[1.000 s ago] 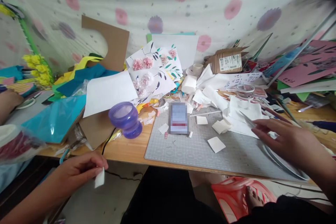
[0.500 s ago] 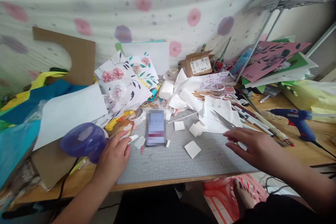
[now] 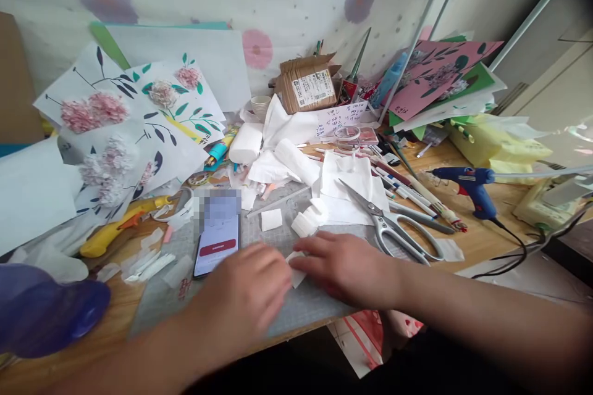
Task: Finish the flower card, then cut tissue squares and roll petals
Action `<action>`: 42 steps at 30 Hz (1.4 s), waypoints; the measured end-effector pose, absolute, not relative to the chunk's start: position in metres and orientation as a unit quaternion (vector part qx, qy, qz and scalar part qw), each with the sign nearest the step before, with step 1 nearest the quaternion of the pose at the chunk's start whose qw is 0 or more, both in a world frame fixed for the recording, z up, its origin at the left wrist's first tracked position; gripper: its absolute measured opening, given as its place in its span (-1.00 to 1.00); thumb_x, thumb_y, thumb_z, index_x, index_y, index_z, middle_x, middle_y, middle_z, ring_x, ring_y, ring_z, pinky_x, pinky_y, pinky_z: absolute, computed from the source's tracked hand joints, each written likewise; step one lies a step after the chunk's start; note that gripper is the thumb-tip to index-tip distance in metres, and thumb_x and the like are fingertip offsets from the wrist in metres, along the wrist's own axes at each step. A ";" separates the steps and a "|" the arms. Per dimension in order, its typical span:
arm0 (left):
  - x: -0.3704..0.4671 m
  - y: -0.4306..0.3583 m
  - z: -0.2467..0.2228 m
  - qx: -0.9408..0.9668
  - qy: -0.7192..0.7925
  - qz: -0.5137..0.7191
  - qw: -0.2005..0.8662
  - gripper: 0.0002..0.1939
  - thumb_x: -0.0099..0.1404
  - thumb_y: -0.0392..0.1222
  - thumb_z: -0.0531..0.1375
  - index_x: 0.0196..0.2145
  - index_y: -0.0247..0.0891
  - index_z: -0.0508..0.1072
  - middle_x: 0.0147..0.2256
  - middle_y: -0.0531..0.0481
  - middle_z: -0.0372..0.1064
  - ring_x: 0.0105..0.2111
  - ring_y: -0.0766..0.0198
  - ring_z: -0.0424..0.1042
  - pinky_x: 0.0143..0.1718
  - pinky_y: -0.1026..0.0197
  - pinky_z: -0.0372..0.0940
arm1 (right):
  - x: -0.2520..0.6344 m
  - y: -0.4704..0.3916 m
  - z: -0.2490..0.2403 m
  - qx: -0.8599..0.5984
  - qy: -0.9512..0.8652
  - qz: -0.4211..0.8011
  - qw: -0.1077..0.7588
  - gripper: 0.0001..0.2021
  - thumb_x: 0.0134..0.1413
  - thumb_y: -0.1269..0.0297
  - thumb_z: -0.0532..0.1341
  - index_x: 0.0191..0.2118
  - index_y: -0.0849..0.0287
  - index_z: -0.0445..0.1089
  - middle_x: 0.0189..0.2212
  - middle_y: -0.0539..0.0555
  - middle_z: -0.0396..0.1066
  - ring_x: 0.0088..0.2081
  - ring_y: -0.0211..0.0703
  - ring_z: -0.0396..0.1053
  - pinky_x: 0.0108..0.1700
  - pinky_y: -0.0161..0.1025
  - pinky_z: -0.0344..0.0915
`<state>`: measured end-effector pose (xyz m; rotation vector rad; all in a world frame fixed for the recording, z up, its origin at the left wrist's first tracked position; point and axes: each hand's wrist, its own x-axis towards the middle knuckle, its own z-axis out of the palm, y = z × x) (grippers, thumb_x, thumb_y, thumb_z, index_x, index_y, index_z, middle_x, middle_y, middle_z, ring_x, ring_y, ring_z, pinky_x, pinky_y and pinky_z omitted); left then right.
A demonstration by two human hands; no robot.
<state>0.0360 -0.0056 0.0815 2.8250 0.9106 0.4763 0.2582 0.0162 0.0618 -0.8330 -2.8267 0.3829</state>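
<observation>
A small white paper square lies on the grey cutting mat, between my two hands. My right hand reaches over its right side, fingers stretched out and resting on or just above it. From the left comes my left hand, fingers curled and smeared by motion, its tips beside the square; whether it grips anything is hidden. A phone with a lit screen lies behind my left hand. Silver scissors rest beyond my right wrist, blades on white tissue. Another white square and a folded white stack lie close by.
A blue glue gun with a cord lies at right, near pens and brushes. A yellow tool and a purple container stand left. Flower pictures and a cardboard box are at the back.
Both hands have come together at the white square. My right hand has left the scissors, and my left hand has moved right from the purple container. The view has turned right.
</observation>
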 end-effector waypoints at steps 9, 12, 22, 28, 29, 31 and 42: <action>0.056 -0.012 0.050 0.899 0.286 0.288 0.164 -0.97 0.26 -0.28 0.13 -0.33 -0.19 0.30 -0.54 0.03 0.34 -0.55 0.23 0.31 -0.49 0.16 0.20 | 0.244 0.029 0.042 -0.350 -0.895 0.183 0.205 -0.84 0.18 0.41 0.12 -0.28 0.19 0.46 -0.37 0.07 0.50 -0.34 -0.17 0.39 -0.28 -0.28 0.27; 0.040 0.006 0.048 0.755 0.428 0.366 0.337 -0.89 0.30 -0.17 0.14 -0.34 -0.14 0.23 -0.54 0.11 0.29 -0.56 0.28 0.31 -0.52 0.25 0.20 | 0.246 0.034 0.048 -0.466 -0.775 0.313 0.289 -0.90 0.12 0.33 0.17 -0.36 0.18 0.43 -0.50 0.00 0.44 -0.46 -0.26 0.34 -0.40 -0.36 0.22; 0.041 0.018 0.052 0.562 0.396 0.500 0.526 -0.82 0.32 -0.04 0.19 -0.21 -0.17 0.36 -0.31 0.03 0.36 -0.29 0.23 0.36 -0.21 0.22 0.28 | 0.193 0.043 0.085 -0.432 -0.791 0.322 0.289 -0.80 -0.12 0.44 0.20 -0.57 0.16 0.12 -0.66 -0.14 0.11 -0.59 -0.38 0.02 -0.55 -0.39 -0.06; 0.045 0.021 0.045 0.428 0.412 0.522 0.612 -0.78 0.23 -0.03 0.29 -0.39 -0.23 0.45 -0.42 0.06 0.31 -0.38 0.28 0.26 -0.38 0.30 0.24 | 0.208 0.041 0.071 -0.343 -0.788 0.403 0.315 -0.79 -0.11 0.48 0.27 -0.30 0.19 0.30 -0.57 -0.16 0.19 -0.55 -0.39 0.13 -0.49 -0.43 0.09; 0.045 0.021 0.046 0.395 0.414 0.534 0.622 -0.78 0.20 -0.02 0.32 -0.38 -0.22 0.47 -0.41 0.05 0.32 -0.37 0.28 0.27 -0.39 0.31 0.25 | 0.210 0.041 0.068 -0.332 -0.787 0.404 0.327 -0.76 -0.12 0.51 0.27 -0.26 0.19 0.31 -0.57 -0.17 0.18 -0.55 -0.40 0.13 -0.48 -0.44 0.10; 0.047 0.020 0.049 0.344 0.414 0.545 0.642 -0.78 0.15 -0.04 0.36 -0.36 -0.22 0.49 -0.40 0.05 0.33 -0.35 0.27 0.30 -0.41 0.31 0.27 | 0.213 0.042 0.064 -0.316 -0.786 0.401 0.349 -0.70 -0.12 0.54 0.27 -0.19 0.20 0.33 -0.59 -0.19 0.16 -0.57 -0.42 0.12 -0.49 -0.45 0.10; 0.040 0.018 0.065 0.478 0.374 0.480 0.634 -0.68 0.12 -0.10 0.40 -0.25 -0.18 0.37 -0.31 0.06 0.36 -0.24 0.27 0.33 -0.22 0.29 0.28 | 0.207 0.043 0.059 -0.303 -0.704 0.465 0.443 -0.67 -0.09 0.44 0.29 -0.12 0.24 0.34 -0.57 -0.12 0.28 -0.56 -0.36 0.24 -0.49 -0.41 0.21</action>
